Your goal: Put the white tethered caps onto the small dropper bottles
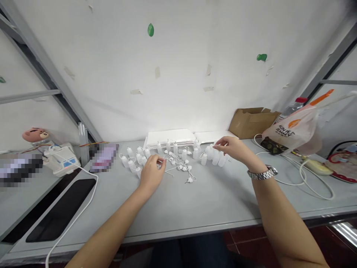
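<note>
Small translucent plastic squeeze bottles (131,165) stand in a loose group on the left of the grey table (189,208), several with white nozzle caps fitted. My left hand (152,172) is beside them, its fingers curled in; what they hold, if anything, is hidden. Loose white caps (190,179) with thin straps lie in a heap between my hands. Over on the right, my right hand (229,147) has thumb and fingertips pinched at the top of a bottle (209,152). Uncapped bottles (222,160) lie or lean under that hand; its palm side is partly hidden.
White flat boards (170,137) lie against the wall. A cardboard box (252,122), a plastic bag (292,128) and looped white cable (302,175) occupy the right. Leftward are a blurred phone-like item (104,158), a white device (63,160) and a black panel (61,210).
</note>
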The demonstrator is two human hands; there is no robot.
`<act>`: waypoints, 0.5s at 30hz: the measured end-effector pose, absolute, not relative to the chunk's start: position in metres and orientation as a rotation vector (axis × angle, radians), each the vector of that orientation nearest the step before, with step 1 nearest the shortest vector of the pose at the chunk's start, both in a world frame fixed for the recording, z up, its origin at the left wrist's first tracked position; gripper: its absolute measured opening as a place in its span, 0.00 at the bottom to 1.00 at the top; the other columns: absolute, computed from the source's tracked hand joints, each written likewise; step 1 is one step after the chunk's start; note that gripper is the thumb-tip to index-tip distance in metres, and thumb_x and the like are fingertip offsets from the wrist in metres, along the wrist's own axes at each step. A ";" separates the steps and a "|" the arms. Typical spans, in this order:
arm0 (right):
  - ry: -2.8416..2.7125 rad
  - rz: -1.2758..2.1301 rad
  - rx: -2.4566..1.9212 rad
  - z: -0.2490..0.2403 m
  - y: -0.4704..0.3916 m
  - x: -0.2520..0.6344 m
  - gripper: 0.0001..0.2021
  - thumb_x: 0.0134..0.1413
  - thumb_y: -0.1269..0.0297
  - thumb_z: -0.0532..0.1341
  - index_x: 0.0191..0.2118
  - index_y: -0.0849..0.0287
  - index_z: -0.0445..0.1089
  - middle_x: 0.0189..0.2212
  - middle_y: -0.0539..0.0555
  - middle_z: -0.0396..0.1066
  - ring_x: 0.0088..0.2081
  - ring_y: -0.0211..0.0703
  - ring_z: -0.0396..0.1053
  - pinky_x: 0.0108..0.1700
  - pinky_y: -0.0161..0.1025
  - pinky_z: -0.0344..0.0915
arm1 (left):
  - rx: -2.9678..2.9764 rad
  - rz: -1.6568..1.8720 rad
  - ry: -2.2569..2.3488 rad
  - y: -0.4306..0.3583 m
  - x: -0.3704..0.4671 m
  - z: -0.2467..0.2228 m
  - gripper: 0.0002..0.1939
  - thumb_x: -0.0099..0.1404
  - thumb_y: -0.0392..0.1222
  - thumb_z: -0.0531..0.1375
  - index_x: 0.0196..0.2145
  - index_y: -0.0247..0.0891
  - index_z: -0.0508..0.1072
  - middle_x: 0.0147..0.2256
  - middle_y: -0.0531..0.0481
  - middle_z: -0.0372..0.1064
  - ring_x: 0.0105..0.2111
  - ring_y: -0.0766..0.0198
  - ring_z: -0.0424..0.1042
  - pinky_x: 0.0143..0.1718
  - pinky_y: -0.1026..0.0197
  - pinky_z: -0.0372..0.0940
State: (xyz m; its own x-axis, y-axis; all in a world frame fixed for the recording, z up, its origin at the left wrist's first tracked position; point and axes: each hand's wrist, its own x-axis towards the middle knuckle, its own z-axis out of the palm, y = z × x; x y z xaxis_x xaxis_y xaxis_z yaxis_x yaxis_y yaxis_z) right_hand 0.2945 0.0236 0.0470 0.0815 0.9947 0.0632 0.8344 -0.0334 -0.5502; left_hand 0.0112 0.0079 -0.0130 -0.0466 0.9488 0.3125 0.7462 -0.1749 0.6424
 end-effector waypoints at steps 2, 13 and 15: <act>-1.806 0.484 -1.974 0.049 0.024 0.301 0.11 0.46 0.56 0.60 0.30 0.61 0.68 0.24 0.53 0.69 0.24 0.37 0.65 0.22 0.32 0.55 | 1.844 1.111 1.750 0.009 0.010 -0.013 0.09 0.59 0.46 0.52 0.27 0.40 0.64 0.33 0.49 0.69 0.36 0.61 0.69 0.37 0.59 0.62; -1.999 0.295 -2.158 0.036 0.022 0.288 0.08 0.43 0.61 0.61 0.29 0.60 0.67 0.29 0.55 0.70 0.28 0.41 0.65 0.24 0.34 0.54 | 1.301 1.183 1.456 0.017 0.009 -0.012 0.14 0.50 0.50 0.59 0.26 0.36 0.66 0.32 0.46 0.71 0.36 0.57 0.72 0.23 0.65 0.62; -2.025 0.273 -2.177 0.035 0.022 0.285 0.07 0.43 0.62 0.61 0.28 0.61 0.68 0.29 0.56 0.70 0.28 0.42 0.65 0.24 0.34 0.53 | 1.267 1.176 1.449 0.017 0.009 -0.011 0.14 0.49 0.50 0.60 0.26 0.36 0.66 0.31 0.46 0.71 0.36 0.57 0.72 0.23 0.65 0.61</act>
State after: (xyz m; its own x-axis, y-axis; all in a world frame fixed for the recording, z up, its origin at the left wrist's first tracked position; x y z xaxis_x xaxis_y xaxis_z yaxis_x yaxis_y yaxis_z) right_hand 0.2847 0.0221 0.0345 0.0692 0.9972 -0.0271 0.9688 -0.0737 -0.2365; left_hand 0.0090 0.0173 -0.0112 -0.1172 0.9929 -0.0190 0.1853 0.0407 0.9818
